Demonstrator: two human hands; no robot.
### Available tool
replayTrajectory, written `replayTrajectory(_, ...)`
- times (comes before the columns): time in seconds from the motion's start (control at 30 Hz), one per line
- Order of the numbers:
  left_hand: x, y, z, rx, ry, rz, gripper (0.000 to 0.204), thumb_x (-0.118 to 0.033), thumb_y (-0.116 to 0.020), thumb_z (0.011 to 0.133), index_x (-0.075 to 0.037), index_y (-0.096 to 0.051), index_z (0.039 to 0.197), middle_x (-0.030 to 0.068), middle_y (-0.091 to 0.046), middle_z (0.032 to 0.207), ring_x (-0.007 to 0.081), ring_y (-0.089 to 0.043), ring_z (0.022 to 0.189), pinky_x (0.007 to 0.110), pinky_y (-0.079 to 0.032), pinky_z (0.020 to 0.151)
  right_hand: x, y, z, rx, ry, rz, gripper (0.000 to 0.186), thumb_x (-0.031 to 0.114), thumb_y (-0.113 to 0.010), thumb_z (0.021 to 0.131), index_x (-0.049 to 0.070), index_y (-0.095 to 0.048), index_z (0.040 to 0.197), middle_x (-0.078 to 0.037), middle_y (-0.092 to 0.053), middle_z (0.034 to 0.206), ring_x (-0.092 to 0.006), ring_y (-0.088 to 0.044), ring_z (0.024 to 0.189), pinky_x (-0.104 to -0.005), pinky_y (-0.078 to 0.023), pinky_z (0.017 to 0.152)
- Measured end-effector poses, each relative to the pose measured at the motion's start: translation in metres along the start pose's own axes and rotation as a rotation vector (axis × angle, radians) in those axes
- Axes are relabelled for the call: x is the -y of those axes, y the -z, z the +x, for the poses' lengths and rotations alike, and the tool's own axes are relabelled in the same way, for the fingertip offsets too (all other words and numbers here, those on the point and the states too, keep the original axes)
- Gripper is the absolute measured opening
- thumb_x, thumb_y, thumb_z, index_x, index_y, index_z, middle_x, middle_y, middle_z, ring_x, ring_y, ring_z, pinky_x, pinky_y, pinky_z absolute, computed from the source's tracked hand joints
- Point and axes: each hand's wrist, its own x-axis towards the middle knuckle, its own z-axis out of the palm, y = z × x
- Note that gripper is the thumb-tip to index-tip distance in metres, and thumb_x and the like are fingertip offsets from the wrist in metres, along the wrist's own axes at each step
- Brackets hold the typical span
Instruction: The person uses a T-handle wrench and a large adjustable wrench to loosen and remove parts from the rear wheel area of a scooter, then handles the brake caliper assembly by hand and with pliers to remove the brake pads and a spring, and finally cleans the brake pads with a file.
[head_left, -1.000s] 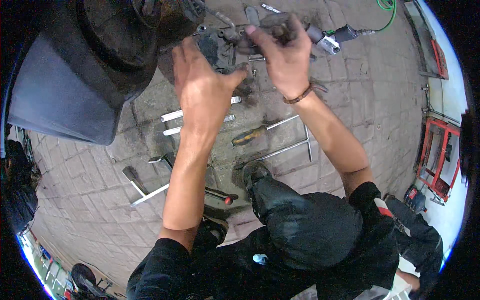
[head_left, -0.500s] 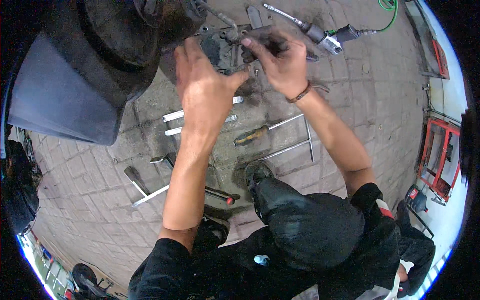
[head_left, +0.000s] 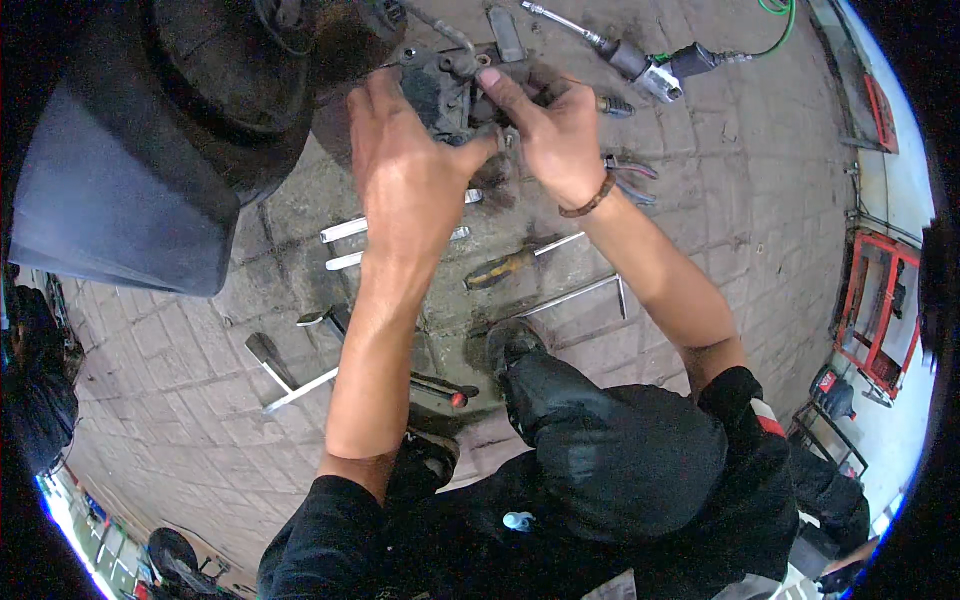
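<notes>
A dark metal part (head_left: pixel 430 100), which looks like a brake caliper with a hose on it, sits at the top centre beside a dark wheel housing (head_left: pixel 250 90). My left hand (head_left: pixel 410 170) grips the part's left and lower side, thumb extended rightward. My right hand (head_left: pixel 555 140) is closed at the part's right side, thumb pressed near a small fitting; what its curled fingers hold is hidden. Below them lie flat wrenches (head_left: pixel 342 230), a yellow-black screwdriver (head_left: pixel 500 271) and a T-handle wrench (head_left: pixel 575 294).
An air tool (head_left: pixel 650 72) with a green hose lies at the upper right, pliers (head_left: pixel 632 172) nearer. More tools (head_left: pixel 280 370) lie by my legs. A red frame (head_left: pixel 875 310) stands against the right wall. Another person's dark-clothed leg (head_left: pixel 835 495) shows at lower right.
My right hand has moved slightly left and its thumb lowered onto the part. My left hand is nearly still. The other person at lower right has shifted.
</notes>
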Motion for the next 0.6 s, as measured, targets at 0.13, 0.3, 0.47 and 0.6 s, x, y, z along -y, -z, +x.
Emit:
replayTrajectory(0.13, -0.006, 0.005, 0.003, 0.033, 0.077, -0.059, 0.090, -0.021, -0.085, 0.053, 0.019, -0.038, 0.118, 0.0312, -0.049, 0.107, 0.0457, -0.049, 0.101, 0.045, -0.042, 0.089, -0.004, -0.001, 0.000, 0.029, -0.083, 0.057, 0.020, 0.013, -0.069, 0.083, -0.005, -0.063, 0.077, -0.003, -0.062, 0.063, -0.0090, -0.052, 0.057, -0.0274, -0.043, 0.052)
replayTrajectory(0.3, -0.015, 0.010, 0.006, 0.013, 0.029, -0.056, 0.084, -0.018, -0.084, 0.054, 0.017, -0.039, 0.116, 0.0285, -0.049, 0.104, 0.0443, -0.049, 0.098, 0.045, -0.043, 0.086, -0.022, 0.007, 0.006, -0.011, 0.227, -0.163, 0.018, 0.013, -0.071, 0.080, -0.003, -0.063, 0.080, -0.009, -0.063, 0.064, -0.0128, -0.056, 0.055, -0.0290, -0.044, 0.051)
replayTrajectory(0.47, -0.007, 0.009, 0.005, -0.003, -0.016, -0.004, 0.081, -0.015, -0.082, 0.054, 0.015, -0.040, 0.116, 0.0284, -0.049, 0.103, 0.0437, -0.050, 0.096, 0.046, -0.043, 0.084, 0.001, 0.001, 0.002, 0.025, 0.327, -0.254, 0.015, 0.012, -0.071, 0.078, -0.001, -0.065, 0.083, -0.017, -0.065, 0.073, -0.0244, -0.064, 0.062, -0.0309, -0.048, 0.056)
replayTrajectory(0.6, -0.005, 0.007, 0.003, -0.002, -0.034, -0.028, 0.081, -0.015, -0.082, 0.054, 0.015, -0.040, 0.117, 0.0281, -0.049, 0.103, 0.0437, -0.050, 0.096, 0.046, -0.044, 0.085, -0.003, -0.003, -0.004, 0.028, 0.326, -0.275, 0.016, 0.012, -0.071, 0.078, -0.001, -0.066, 0.086, -0.017, -0.066, 0.076, -0.0247, -0.066, 0.064, -0.0308, -0.049, 0.058)
